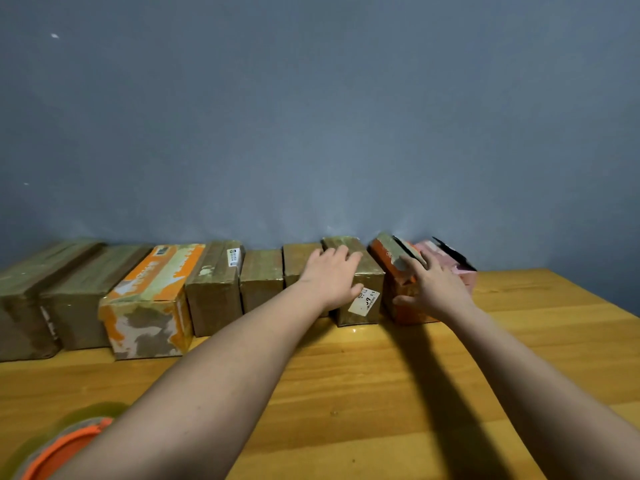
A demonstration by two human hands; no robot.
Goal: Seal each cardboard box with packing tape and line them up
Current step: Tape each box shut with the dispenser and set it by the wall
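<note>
- tape roll [59,445] sits nearest, at the bottom left on the table [381,393]
- left hand [332,275] lies flat, fingers relaxed, on the labelled brown box [360,299]
- right hand [433,285], fingers spread, touches the orange box [391,261] just beside it
- both boxes stand in the row against the wall [311,116]

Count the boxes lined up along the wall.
9 boxes, left to right. Hands may hide more.

boxes [214,289] packed tight against wall [311,116], table [381,393] front open
</note>
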